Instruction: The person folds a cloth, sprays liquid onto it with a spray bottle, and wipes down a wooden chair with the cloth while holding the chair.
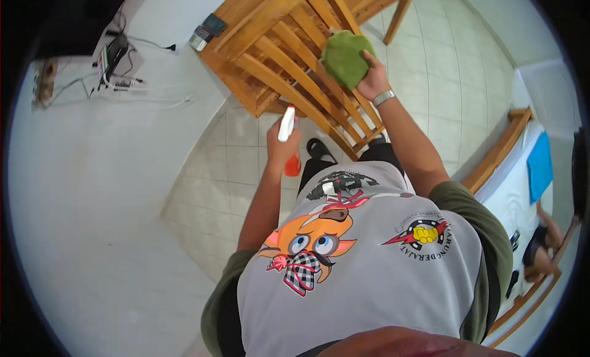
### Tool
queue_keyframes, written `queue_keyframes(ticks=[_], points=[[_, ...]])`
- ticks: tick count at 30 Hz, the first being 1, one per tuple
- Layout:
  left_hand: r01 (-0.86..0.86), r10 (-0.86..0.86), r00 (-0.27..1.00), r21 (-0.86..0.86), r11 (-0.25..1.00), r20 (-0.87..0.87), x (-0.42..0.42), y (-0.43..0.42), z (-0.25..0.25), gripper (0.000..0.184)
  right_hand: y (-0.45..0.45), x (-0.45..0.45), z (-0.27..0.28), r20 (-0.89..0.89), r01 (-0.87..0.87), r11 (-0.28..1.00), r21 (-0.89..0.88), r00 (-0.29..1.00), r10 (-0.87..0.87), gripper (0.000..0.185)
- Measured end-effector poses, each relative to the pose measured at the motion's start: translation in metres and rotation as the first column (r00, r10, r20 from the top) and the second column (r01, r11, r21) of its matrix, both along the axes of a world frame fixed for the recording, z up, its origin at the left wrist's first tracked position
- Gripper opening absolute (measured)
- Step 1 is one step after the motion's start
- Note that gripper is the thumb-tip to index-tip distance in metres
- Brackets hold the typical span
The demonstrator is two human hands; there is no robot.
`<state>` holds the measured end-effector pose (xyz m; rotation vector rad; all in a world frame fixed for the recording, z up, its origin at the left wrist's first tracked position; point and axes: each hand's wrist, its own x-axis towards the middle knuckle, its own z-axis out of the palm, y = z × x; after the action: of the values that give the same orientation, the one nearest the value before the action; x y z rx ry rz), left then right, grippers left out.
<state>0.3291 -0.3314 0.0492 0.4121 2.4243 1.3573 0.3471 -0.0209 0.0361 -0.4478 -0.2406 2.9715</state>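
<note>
My left hand (282, 144) is wrapped round a spray bottle (287, 125) with a white and red nozzle and a red lower part, held upright left of a wooden chair (289, 74). A green cloth (346, 59) lies against the slats of the chair's backrest, and my right hand (373, 79) grips it with the thumb on top. The other fingers of that hand are hidden behind the cloth. A watch is on the right wrist.
Small boxes (207, 32) lie on a wooden table (236, 25) behind the chair. Cables and a power strip (106, 65) hang on the wall at left. At right, a person (542, 246) lies on a bed with a wooden frame (498, 149) and a blue cloth (540, 168).
</note>
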Motion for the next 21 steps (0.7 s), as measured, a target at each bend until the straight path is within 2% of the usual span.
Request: queue_keyframes(ticks=[1, 2, 4, 5, 6, 8, 9, 10, 12, 13, 15, 16, 18, 19, 21], points=[[-0.017, 0.021, 0.997, 0.042, 0.999, -0.08, -0.01, 0.01, 0.011, 0.027, 0.007, -0.003, 0.004, 0.012, 0.045, 0.994, 0.096, 0.999, -0.046, 0.046], [-0.03, 0.043, 0.987, 0.082, 0.996, -0.156, -0.02, 0.019, 0.021, 0.027, 0.011, -0.005, 0.01, 0.004, 0.023, 0.993, 0.112, 1.0, -0.023, 0.046], [-0.152, 0.153, 0.988, 0.098, 0.984, -0.007, -0.04, 0.034, 0.049, 0.023, 0.017, -0.003, 0.023, 0.022, 0.082, 0.977, 0.196, 0.996, -0.088, 0.046], [-0.156, 0.156, 0.985, 0.015, 0.988, -0.07, -0.059, 0.035, 0.05, 0.021, 0.016, -0.007, 0.021, 0.024, 0.099, 0.969, 0.227, 0.994, -0.107, 0.045], [-0.175, 0.177, 0.982, 0.026, 0.984, -0.068, -0.07, 0.036, 0.05, 0.021, 0.018, -0.006, 0.02, 0.023, 0.08, 0.968, 0.238, 0.996, -0.088, 0.045], [-0.187, 0.187, 0.959, 0.021, 0.982, -0.211, -0.089, 0.037, 0.052, 0.021, 0.014, -0.002, 0.021, 0.095, 0.091, 0.974, 0.207, 0.989, -0.112, 0.044], [-0.199, 0.186, 0.967, -0.057, 0.978, -0.173, -0.093, 0.039, 0.059, 0.021, 0.011, 0.001, 0.022, 0.128, 0.084, 0.974, 0.212, 0.985, -0.113, 0.043], [-0.211, 0.199, 0.964, -0.049, 0.976, -0.174, -0.096, 0.04, 0.061, 0.021, 0.01, 0.0, 0.016, 0.125, 0.073, 0.973, 0.219, 0.987, -0.102, 0.043], [-0.185, 0.152, 0.976, -0.221, 0.958, -0.158, -0.097, 0.043, 0.063, 0.022, 0.008, 0.001, 0.004, 0.196, 0.069, 0.959, 0.274, 0.972, -0.126, 0.043], [-0.191, 0.159, 0.975, -0.219, 0.957, -0.157, -0.098, 0.04, 0.051, 0.022, 0.005, 0.0, 0.005, 0.197, 0.062, 0.959, 0.276, 0.973, -0.12, 0.043], [-0.153, 0.153, 0.959, 0.023, 0.988, -0.238, -0.095, 0.033, 0.03, 0.024, -0.009, -0.005, 0.003, 0.244, 0.072, 0.915, 0.398, 0.953, -0.181, 0.04], [-0.158, 0.159, 0.959, 0.023, 0.987, -0.236, -0.092, 0.031, 0.028, 0.024, -0.011, -0.011, 0.003, 0.246, 0.066, 0.915, 0.398, 0.953, -0.176, 0.04], [-0.197, 0.194, 0.979, 0.059, 0.979, 0.064, -0.077, 0.026, 0.024, 0.02, -0.019, -0.021, 0.001, 0.216, 0.053, 0.836, 0.546, 0.955, -0.202, 0.042], [-0.224, 0.223, 0.974, 0.021, 0.974, 0.05, -0.071, 0.023, 0.019, 0.017, -0.028, -0.025, 0.018, 0.218, 0.046, 0.836, 0.547, 0.956, -0.196, 0.042], [-0.224, 0.224, 0.975, 0.054, 0.973, 0.004, -0.058, 0.017, 0.011, 0.017, -0.05, -0.036, 0.052, 0.225, -0.057, 0.482, 0.874, 0.928, -0.297, 0.048]])
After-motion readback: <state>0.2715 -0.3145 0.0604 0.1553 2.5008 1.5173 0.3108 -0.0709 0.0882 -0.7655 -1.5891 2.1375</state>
